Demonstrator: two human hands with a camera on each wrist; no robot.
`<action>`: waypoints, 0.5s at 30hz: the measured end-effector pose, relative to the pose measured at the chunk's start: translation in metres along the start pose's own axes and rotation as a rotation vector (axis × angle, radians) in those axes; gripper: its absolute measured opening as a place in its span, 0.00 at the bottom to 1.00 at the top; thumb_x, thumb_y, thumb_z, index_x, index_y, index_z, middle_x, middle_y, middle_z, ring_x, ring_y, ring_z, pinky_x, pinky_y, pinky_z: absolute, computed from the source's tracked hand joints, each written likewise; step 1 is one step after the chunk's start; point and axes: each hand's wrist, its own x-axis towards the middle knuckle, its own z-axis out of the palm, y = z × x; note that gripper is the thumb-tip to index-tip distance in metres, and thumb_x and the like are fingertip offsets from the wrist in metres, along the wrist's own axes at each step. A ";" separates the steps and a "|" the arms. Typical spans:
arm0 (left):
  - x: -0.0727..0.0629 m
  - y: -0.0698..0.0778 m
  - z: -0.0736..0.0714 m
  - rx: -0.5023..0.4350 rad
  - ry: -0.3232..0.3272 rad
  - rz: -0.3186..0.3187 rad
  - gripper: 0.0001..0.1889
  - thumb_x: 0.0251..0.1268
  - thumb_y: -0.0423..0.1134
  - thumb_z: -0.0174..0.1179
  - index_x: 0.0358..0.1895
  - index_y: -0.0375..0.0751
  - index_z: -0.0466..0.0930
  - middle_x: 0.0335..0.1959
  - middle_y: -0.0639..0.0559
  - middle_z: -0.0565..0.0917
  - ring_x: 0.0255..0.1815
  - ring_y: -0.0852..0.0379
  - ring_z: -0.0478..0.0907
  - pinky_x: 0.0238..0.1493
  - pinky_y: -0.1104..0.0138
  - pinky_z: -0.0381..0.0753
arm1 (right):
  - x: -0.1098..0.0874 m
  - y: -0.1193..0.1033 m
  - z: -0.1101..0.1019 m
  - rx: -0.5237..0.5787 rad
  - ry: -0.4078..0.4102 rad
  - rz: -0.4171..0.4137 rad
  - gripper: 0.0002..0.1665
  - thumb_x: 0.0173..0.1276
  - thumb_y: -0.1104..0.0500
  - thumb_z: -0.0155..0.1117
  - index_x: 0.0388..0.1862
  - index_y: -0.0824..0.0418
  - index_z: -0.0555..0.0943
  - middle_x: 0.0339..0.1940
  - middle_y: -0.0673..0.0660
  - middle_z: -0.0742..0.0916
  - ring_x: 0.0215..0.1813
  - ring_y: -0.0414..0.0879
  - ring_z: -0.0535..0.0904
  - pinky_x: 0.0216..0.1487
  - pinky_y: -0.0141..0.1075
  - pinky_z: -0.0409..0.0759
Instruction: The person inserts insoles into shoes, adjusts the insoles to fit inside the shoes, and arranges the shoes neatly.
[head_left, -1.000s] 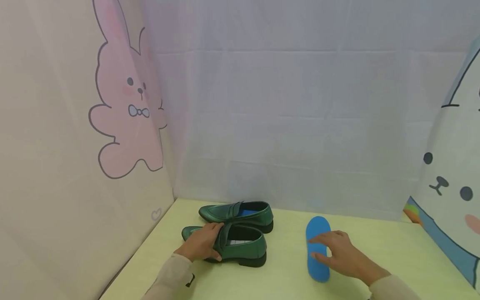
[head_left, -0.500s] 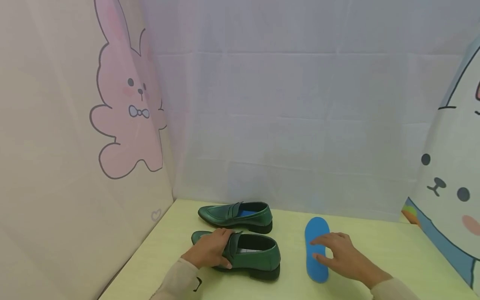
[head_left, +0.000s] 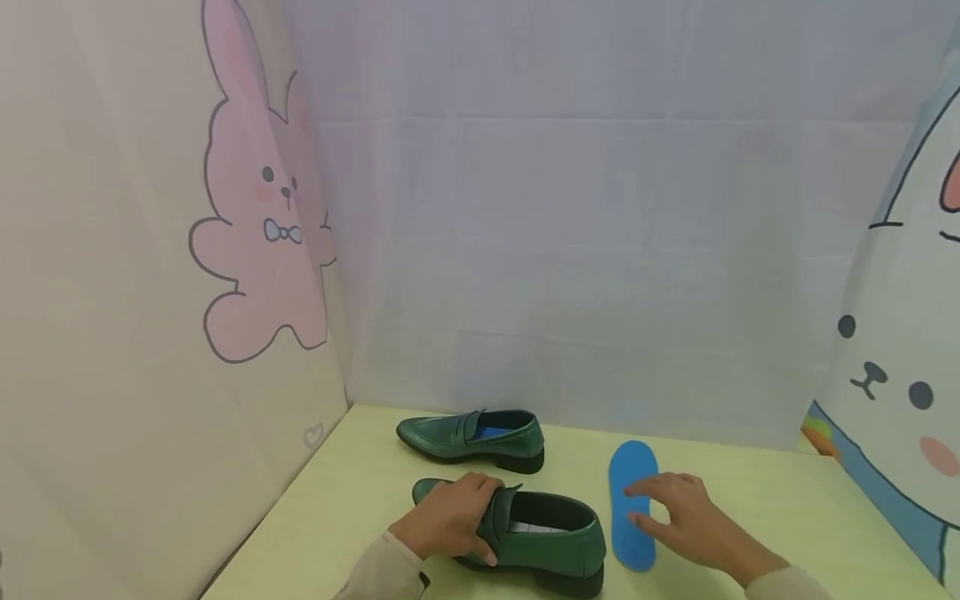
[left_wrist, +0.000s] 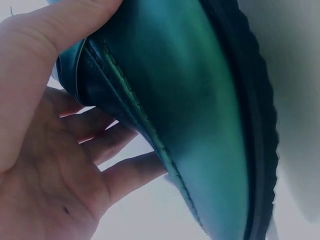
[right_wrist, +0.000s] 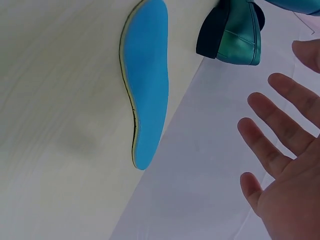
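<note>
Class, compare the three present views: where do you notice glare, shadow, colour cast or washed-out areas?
Head view: soft, fairly even light, no harsh glare; left wrist view: a pale sheen on the held green shoe, its stitching readable, the background partly washed out; right wrist view: a cool, bluish-lilac cast on the curtain, a faint, blurry shadow on the table left of the blue insole.

Pale yellow surface [head_left: 795, 500], where the farther green penny loafer [head_left: 437, 440] stood upright, a blue insole [head_left: 623, 510] lay flat
</note>
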 end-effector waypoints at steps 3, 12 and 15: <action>0.002 0.006 0.003 0.005 0.007 0.046 0.50 0.46 0.71 0.72 0.69 0.44 0.70 0.62 0.52 0.77 0.61 0.58 0.75 0.45 0.62 0.84 | -0.001 0.002 0.002 -0.006 0.012 -0.023 0.14 0.69 0.50 0.71 0.52 0.50 0.86 0.48 0.46 0.87 0.52 0.50 0.81 0.47 0.59 0.72; 0.011 0.018 0.017 0.031 -0.005 0.105 0.50 0.45 0.74 0.70 0.69 0.47 0.70 0.62 0.56 0.77 0.60 0.60 0.75 0.43 0.63 0.84 | -0.004 0.008 0.007 0.097 -0.017 -0.117 0.14 0.71 0.54 0.69 0.52 0.59 0.86 0.48 0.51 0.89 0.50 0.48 0.84 0.43 0.48 0.83; 0.016 0.019 0.016 0.044 -0.015 0.118 0.50 0.45 0.74 0.70 0.69 0.48 0.70 0.62 0.56 0.77 0.60 0.61 0.75 0.43 0.64 0.84 | -0.002 0.007 0.003 0.164 -0.071 -0.082 0.16 0.74 0.53 0.66 0.54 0.61 0.85 0.49 0.55 0.89 0.50 0.48 0.85 0.45 0.45 0.85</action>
